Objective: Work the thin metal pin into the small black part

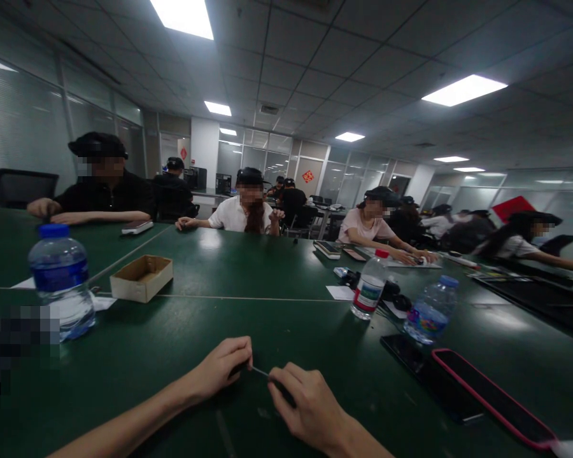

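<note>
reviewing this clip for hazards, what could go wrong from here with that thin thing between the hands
The thin strand spans a short gap between the left hand and right hand. It is so fine that a slip could lose it on the dark green table. The pink-edged phone lies off to the right and might get nudged by an elbow.

Green surface (277, 318) with scattered things

Blue-capped bottle (60, 280) and cardboard box (142, 277) at left; two bottles (370, 285) and phones (491, 397) at right; seated people (243, 207) across the top.
</note>
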`<state>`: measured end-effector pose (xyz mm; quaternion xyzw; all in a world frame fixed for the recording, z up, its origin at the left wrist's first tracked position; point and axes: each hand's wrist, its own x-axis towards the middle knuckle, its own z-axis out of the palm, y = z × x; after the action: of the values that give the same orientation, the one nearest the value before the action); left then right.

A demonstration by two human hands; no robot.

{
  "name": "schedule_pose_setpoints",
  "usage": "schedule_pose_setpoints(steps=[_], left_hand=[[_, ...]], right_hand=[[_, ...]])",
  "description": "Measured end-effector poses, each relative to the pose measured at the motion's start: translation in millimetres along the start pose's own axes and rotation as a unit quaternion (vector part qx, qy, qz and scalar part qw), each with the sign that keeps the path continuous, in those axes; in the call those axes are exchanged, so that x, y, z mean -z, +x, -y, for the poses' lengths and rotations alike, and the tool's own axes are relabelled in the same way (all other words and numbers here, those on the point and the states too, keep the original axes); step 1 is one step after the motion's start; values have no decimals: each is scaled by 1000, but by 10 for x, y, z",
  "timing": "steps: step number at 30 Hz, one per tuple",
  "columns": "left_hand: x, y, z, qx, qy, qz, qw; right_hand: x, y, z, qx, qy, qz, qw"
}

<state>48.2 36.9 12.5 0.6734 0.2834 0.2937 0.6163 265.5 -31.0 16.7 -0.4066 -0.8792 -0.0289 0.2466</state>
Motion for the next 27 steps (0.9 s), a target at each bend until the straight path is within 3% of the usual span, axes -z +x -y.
schedule_pose_setpoints(steps=[6, 12, 17, 20, 27], left_hand=[[8, 6, 0, 3, -13, -1, 1000], [-2, 21, -20, 14, -38, -18, 999], [12, 36, 35, 8, -47, -16, 999], [6, 42, 56, 9, -60, -23, 998], [-8, 46, 57, 11, -58, -40, 997]], right_hand=[[26, 8, 15, 14, 0, -14, 1000], [30, 2, 73, 85, -31, 6, 996], [22, 34, 56, 8, 21, -32, 999], [11, 53, 34, -32, 39, -23, 998], [-12, 50, 34, -51, 25, -18, 998]])
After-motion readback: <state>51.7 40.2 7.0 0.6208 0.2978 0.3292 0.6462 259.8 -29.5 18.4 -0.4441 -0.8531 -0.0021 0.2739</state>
